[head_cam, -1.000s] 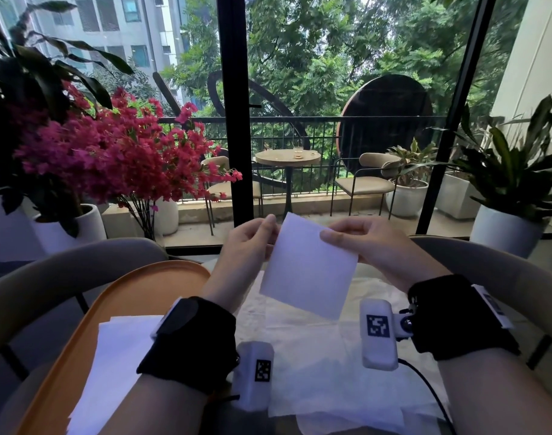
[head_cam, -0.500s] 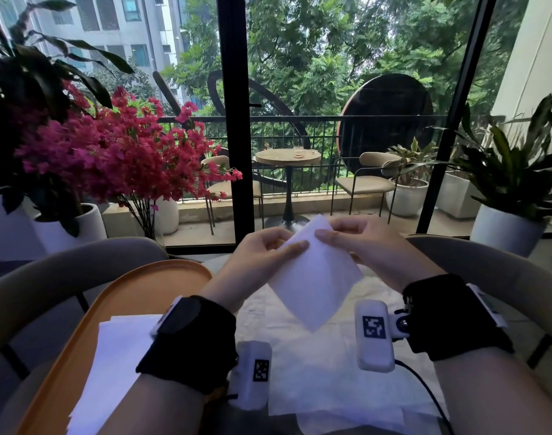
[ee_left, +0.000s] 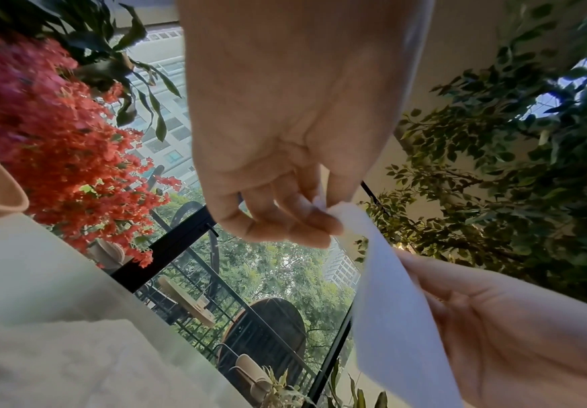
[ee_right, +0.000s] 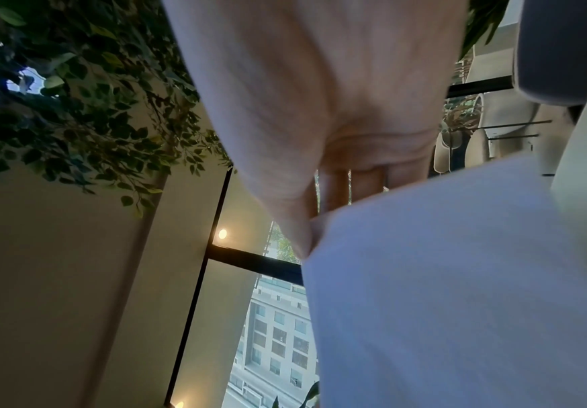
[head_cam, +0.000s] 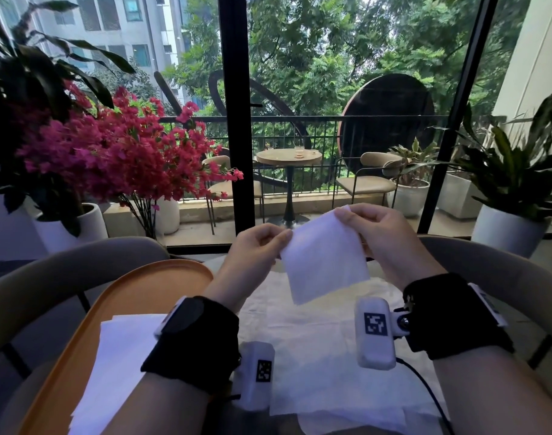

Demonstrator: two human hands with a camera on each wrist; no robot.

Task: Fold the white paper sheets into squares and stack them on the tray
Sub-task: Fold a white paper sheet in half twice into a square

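Head view: with left hand (head_cam: pixel 256 246) and right hand (head_cam: pixel 375 233) pinching the folded sheet (head_cam: pixel 325 262) at nine and one o'clock, square corners before creasing.

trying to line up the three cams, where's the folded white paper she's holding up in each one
Head: folded paper at centre, in the air between left hand and right hand.
Left wrist: it runs from the left hand's fingertips down to the lower right.
Right wrist: it fills the lower right, pinched at its upper left corner.
Shared landmark: the black window frame behind it.
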